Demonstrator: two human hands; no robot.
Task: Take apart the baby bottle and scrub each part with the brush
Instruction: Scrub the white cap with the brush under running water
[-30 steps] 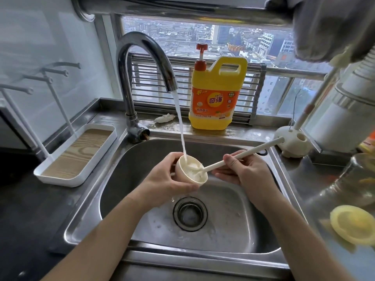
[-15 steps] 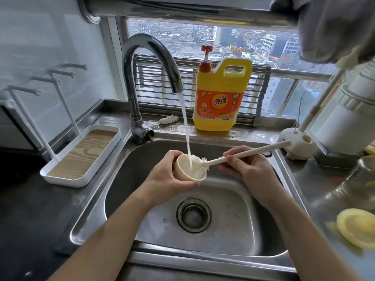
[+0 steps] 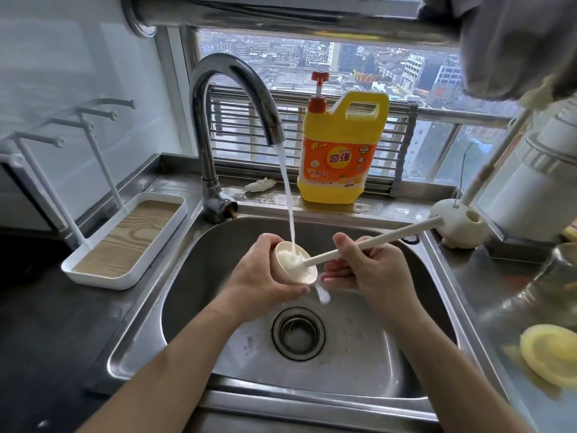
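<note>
My left hand (image 3: 260, 282) grips a small cream cup-shaped bottle cap (image 3: 304, 276) over the sink, its opening tilted up towards the running water. My right hand (image 3: 371, 276) holds the long cream handle of the brush (image 3: 374, 243); the white bristle head sits inside the cap under the stream. Water spills from the cap's lower edge. A yellow bottle part (image 3: 552, 354) lies on the counter at the right, and a clear glass body (image 3: 562, 270) stands blurred behind it.
The steel sink (image 3: 187, 307) has a drain (image 3: 298, 334) below my hands. The faucet (image 3: 231, 98) runs. A yellow detergent jug (image 3: 340, 151) stands on the back ledge. A white drying rack tray (image 3: 125, 239) is at left, a cream brush stand (image 3: 459, 223) at right.
The brush head has gone deeper into the cap and the cap has tipped further, so water now pours off its lower rim. Both hands stay over the drain.
</note>
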